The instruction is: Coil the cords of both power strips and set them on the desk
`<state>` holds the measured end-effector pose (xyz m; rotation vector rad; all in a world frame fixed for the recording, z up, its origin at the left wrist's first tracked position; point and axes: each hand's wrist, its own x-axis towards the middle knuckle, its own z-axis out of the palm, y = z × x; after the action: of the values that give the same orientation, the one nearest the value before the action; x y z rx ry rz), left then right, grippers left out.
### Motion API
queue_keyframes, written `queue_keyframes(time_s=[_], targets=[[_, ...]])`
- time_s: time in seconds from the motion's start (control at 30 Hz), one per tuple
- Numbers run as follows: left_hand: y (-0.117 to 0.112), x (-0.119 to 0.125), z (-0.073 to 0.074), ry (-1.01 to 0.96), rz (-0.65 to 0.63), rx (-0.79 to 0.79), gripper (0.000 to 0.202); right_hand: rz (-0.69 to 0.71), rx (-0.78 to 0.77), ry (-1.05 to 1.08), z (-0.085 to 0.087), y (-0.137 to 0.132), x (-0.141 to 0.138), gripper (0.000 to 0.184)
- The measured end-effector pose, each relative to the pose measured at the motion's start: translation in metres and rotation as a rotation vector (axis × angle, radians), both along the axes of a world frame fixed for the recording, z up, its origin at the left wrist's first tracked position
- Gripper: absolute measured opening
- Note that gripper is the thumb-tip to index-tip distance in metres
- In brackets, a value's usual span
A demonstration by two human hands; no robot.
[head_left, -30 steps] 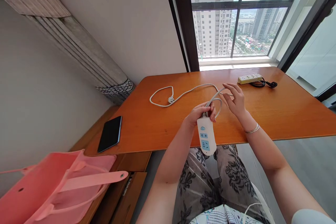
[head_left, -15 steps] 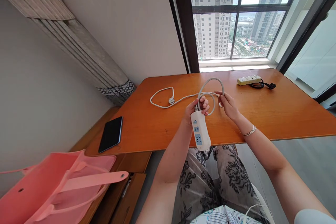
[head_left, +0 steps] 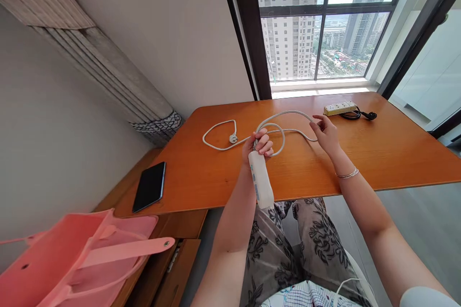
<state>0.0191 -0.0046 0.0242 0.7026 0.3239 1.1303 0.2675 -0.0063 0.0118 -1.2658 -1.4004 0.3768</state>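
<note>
A white power strip (head_left: 261, 180) hangs from my left hand (head_left: 260, 144), whose fingers are wrapped round its cord end near the table's front edge. The strip is turned so that its plain side shows and its sockets face left. Its white cord (head_left: 284, 114) arcs up and over to my right hand (head_left: 326, 135), which pinches it between thumb and fingers. The rest of the cord loops across the table to a white plug (head_left: 233, 138) lying at the left.
On the wooden table (head_left: 201, 182) lie a black tablet (head_left: 149, 187) at the left and a yellowish power strip (head_left: 339, 108) with a black cord (head_left: 355, 114) at the back right. A pink bag (head_left: 82, 259) stands at the lower left. Beyond the table is a window.
My right hand has moved right, drawing the cord into a wider arc. My left hand has shifted left and turned the power strip so its socket face points sideways.
</note>
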Motion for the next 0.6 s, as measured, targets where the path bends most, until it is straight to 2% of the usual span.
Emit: queue_keyframes(time_s=[0.1, 0.17, 0.23, 0.33, 0.4, 0.47, 0.6], targets=[[0.009, -0.013, -0.003, -0.073, 0.224, 0.021, 0.035, 0.245, -0.133, 0.098, -0.001, 0.003, 0.001, 0.050], [0.013, -0.018, -0.005, -0.069, 0.314, 0.032, 0.035, 0.301, -0.125, 0.110, -0.001, 0.003, -0.001, 0.048], [0.014, -0.019, -0.006, -0.063, 0.334, 0.037, 0.034, 0.192, -0.016, 0.093, 0.000, 0.000, -0.002, 0.044], [0.012, -0.016, -0.006, -0.052, 0.295, 0.037, 0.032, -0.133, 0.212, -0.003, 0.004, -0.005, 0.004, 0.040], [0.009, -0.012, -0.005, -0.019, 0.275, 0.040, 0.034, -0.268, 0.279, -0.140, 0.006, -0.007, 0.011, 0.040], [0.003, -0.009, -0.003, 0.005, 0.255, 0.052, 0.037, -0.267, 0.225, -0.329, 0.006, -0.009, 0.016, 0.039], [-0.015, -0.005, 0.010, 0.020, 0.175, 0.136, 0.039, -0.086, 0.006, -0.680, 0.003, -0.016, 0.007, 0.037]])
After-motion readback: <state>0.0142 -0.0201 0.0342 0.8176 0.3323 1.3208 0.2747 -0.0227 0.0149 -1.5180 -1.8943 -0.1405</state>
